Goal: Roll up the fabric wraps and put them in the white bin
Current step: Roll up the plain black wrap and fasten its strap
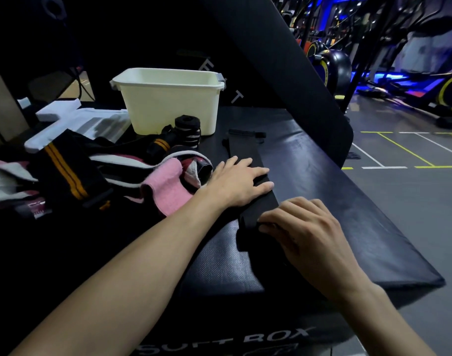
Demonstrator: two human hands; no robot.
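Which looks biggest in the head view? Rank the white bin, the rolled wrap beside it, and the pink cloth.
1. white bin
2. pink cloth, though it lies nearer the camera, so this is unsure
3. rolled wrap

You're in a dim gym w/ blue lighting at the back right. Grey smooth floor (412, 201) carries white and yellow painted lines (399, 147). Black-and-yellow exercise bikes (332, 65) stand in a row at the far right. A tall black padded panel (284, 73) leans across the middle. Black textured soft box top (322, 176) fills the foreground; tan wall edge (1, 104) at left.
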